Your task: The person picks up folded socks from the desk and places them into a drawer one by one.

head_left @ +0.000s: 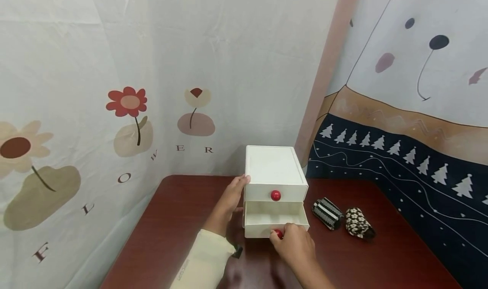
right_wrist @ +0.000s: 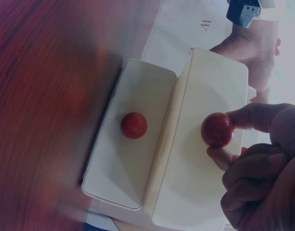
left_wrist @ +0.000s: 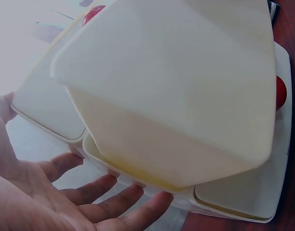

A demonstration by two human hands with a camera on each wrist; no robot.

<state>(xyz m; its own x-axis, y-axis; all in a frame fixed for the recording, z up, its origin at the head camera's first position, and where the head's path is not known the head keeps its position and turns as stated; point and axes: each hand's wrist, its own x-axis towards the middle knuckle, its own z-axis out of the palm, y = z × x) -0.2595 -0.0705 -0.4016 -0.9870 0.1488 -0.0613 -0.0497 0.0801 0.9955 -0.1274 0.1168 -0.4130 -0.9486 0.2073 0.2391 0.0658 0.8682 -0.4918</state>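
Observation:
A white drawer unit stands on the table with its middle drawer pulled out; the inside that shows holds nothing. My right hand pinches that drawer's red knob between thumb and finger, the other fingers curled. Against the unit's left side rests my left hand, its fingers spread and fairly straight in the left wrist view. The top drawer, with a red knob, is closed, and so is the bottom one, seen in the right wrist view.
Right of the unit, a black-and-white striped rolled cloth item and a black-and-cream floral one lie on the dark red table. Printed curtains hang behind the table and along its right side.

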